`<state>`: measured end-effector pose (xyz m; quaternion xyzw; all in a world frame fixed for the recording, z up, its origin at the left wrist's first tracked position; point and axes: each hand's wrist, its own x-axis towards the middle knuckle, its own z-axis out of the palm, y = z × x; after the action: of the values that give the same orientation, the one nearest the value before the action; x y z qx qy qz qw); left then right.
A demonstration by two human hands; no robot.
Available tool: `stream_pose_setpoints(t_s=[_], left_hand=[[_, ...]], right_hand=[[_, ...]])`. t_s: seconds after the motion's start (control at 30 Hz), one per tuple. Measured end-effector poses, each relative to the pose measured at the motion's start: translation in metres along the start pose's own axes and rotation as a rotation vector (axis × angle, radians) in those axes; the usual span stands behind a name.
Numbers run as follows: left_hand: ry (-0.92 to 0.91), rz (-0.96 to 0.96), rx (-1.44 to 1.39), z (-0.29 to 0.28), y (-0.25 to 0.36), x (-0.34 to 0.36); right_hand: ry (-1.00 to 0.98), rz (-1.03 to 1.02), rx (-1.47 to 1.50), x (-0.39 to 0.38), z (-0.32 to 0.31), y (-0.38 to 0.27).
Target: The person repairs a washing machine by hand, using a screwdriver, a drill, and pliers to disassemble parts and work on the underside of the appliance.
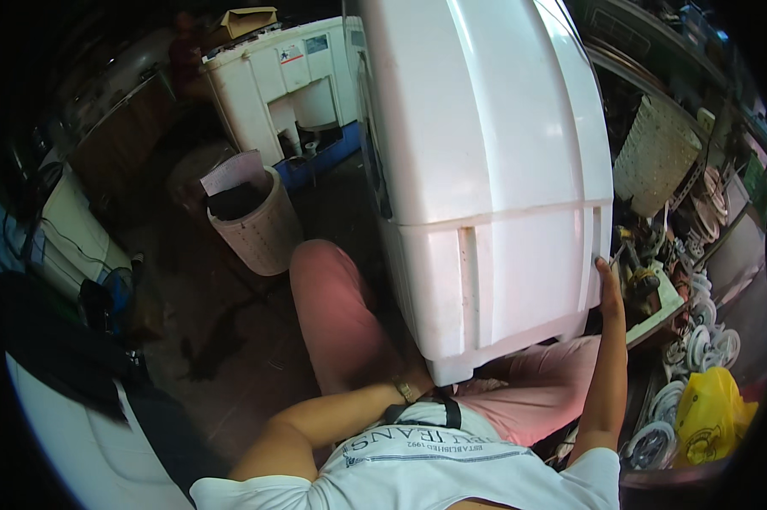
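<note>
A large white plastic appliance (502,127), with ridged sides and a seam across its lower part, stands upright in front of me between my pink-trousered legs. My right hand (608,285) grips its right side low down, fingers curled at the edge. My left hand (416,374) reaches to the near bottom corner of the appliance, and its fingers are hidden there. A watch (405,389) is on my left wrist.
Another white machine (239,106) with a blue base stands behind a perforated basket (252,229). A person (186,59) is at the back. More white appliances (77,221) line the left. Tools, round parts (707,340) and a yellow bag (707,412) crowd the right.
</note>
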<state>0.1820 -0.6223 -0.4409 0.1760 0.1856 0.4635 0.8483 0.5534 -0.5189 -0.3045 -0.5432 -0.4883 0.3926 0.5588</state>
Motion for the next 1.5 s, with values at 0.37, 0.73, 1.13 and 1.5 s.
stream_pose_setpoints(t_s=[0.37, 0.73, 1.13, 1.5], left_hand=[[0.052, 0.422, 0.721, 0.020, -0.005, 0.064], [0.208, 0.288, -0.467, 0.099, 0.077, 0.074], [0.153, 0.317, -0.461, 0.076, 0.160, 0.118], [0.168, 0.324, -0.297, 0.075, 0.197, 0.136]], right_hand=[[-0.087, -0.002, -0.115, 0.081, 0.000, -0.046], [-0.227, 0.056, -0.246, 0.179, 0.051, -0.092], [-0.357, -0.076, -0.424, 0.274, 0.136, -0.131], [-0.366, -0.223, -0.512, 0.315, 0.177, -0.152]])
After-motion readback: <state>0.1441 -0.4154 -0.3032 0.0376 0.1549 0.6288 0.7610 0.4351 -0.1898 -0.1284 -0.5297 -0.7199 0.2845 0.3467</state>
